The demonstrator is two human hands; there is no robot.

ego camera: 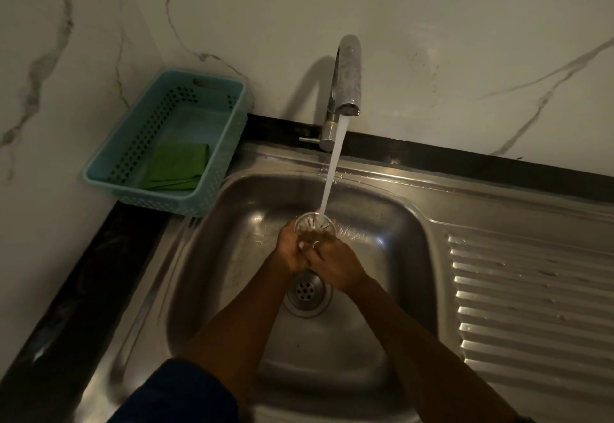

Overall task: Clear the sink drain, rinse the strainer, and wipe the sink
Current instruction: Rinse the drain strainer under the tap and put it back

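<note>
Strainer is held above the middle of the sink, under the water stream from the tap. Left hand and right hand both grip its near rim with curled fingers. The drain lies open just beneath the hands. A basket with a green cloth stands at the worktop's back left corner.

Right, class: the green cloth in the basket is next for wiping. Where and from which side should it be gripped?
Probably pinch the cloth at its far edge, coming straight down from above: it lies folded flat on the floor of the basket, whose walls block any sideways approach.
</note>
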